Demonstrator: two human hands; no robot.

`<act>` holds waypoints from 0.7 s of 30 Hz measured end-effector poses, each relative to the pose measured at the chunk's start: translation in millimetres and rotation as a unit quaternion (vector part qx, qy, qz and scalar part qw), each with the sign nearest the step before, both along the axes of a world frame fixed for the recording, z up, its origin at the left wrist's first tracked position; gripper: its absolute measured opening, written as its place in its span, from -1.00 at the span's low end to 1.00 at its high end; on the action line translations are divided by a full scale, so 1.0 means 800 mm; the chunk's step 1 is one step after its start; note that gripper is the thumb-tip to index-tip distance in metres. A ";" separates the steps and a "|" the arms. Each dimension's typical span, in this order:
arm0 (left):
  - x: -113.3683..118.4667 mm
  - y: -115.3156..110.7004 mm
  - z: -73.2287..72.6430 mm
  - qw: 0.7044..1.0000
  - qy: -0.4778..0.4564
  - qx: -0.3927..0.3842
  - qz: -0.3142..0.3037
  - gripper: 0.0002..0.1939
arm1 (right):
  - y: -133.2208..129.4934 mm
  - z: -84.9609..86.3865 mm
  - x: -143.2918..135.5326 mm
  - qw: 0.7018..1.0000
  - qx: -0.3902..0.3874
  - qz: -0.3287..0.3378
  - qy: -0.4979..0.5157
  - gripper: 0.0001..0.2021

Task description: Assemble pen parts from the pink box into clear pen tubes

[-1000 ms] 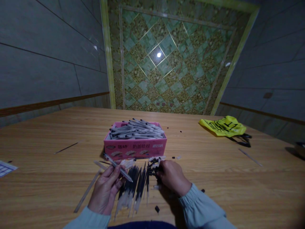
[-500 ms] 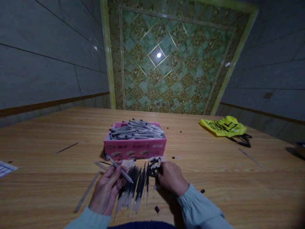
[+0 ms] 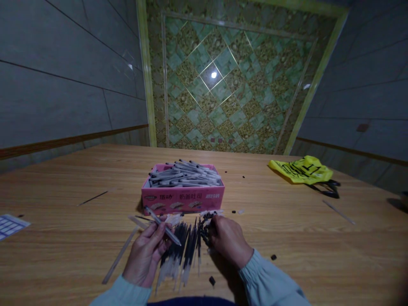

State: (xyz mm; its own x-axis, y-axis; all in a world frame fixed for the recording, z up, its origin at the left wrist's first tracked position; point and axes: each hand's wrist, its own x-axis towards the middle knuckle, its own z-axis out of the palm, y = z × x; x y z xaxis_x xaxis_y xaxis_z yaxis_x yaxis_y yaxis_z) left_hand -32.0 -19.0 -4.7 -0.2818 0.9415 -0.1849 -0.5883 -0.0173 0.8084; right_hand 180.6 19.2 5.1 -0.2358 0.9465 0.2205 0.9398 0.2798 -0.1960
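Note:
My left hand (image 3: 147,253) is closed around a clear-barrelled pen (image 3: 163,226), which slants down to the right with its tip over the refills. Black-and-clear pen refills (image 3: 179,250) lie side by side on the table between my hands. My right hand (image 3: 230,239) reaches into a small pile of black caps (image 3: 205,227), its fingers curled together. Its fingertips are hidden, so what they pinch does not show. Behind the refills stands a pink box (image 3: 183,199) heaped with assembled pens (image 3: 185,174).
Clear plastic tubes (image 3: 119,257) lie left of my left hand. Loose black caps (image 3: 212,280) are scattered on the wooden table (image 3: 287,229). A yellow bag (image 3: 301,170) with black handles rests at the right. A printed sheet (image 3: 12,225) lies at the left edge.
The view has shifted slightly. My right hand's fingers have stirred within the cap pile and the hand stays there. The left hand holds the pen in much the same pose.

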 end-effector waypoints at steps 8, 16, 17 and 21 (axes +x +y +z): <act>0.002 0.001 0.003 1.000 -0.009 -0.005 0.005 -0.86 | 0.004 0.018 -0.016 0.887 -0.047 0.099 0.448 -0.80; 0.004 0.000 0.007 1.000 -0.024 0.004 0.014 -0.88 | -0.027 0.004 -0.060 0.636 -0.273 0.118 0.712 -0.61; 0.003 0.000 0.006 1.000 -0.023 0.009 0.013 -0.88 | -0.029 0.001 -0.062 0.628 -0.272 0.121 0.719 -0.61; 0.002 0.001 0.004 0.999 -0.017 0.018 0.020 -0.88 | -0.034 -0.004 -0.064 0.628 -0.267 0.137 0.718 -0.62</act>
